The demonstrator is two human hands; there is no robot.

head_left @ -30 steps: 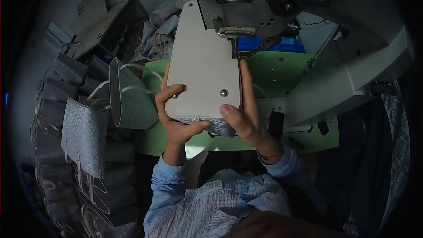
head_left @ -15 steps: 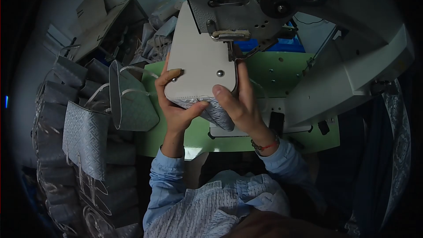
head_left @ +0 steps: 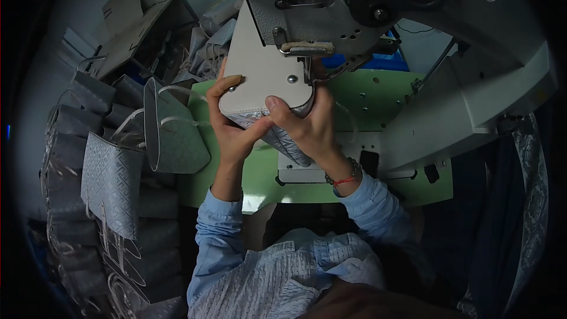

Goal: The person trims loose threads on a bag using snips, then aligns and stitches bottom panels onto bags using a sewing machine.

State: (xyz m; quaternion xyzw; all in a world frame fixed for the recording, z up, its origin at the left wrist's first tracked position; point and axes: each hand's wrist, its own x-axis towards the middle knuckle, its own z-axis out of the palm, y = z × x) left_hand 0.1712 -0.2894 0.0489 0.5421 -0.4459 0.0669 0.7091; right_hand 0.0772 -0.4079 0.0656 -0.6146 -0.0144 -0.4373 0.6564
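A handbag [head_left: 260, 71] with a white base and silver-grey patterned sides is held bottom up under the head of a sewing machine [head_left: 307, 9]. Metal studs sit in its base. My left hand [head_left: 233, 130] grips the bag's left side, its thumb at the near edge and a tan covering on one finger. My right hand [head_left: 307, 124] wraps the right side, thumb on the near edge of the base. The machine's presser foot [head_left: 308, 71] is at the bag's right stitched edge; the needle point is hidden.
Two patterned bags [head_left: 112, 183] [head_left: 174, 133] with pale handles stand at the left, beside a long row of grey bags [head_left: 77, 177]. Cardboard [head_left: 136, 18] leans behind. The green table [head_left: 401, 106] carries the machine; a dark phone-like object [head_left: 370, 162] lies on its base.
The bag has turned slightly and shifted away from me under the machine head. My right hand has moved up and left with it, both hands keeping their grip.
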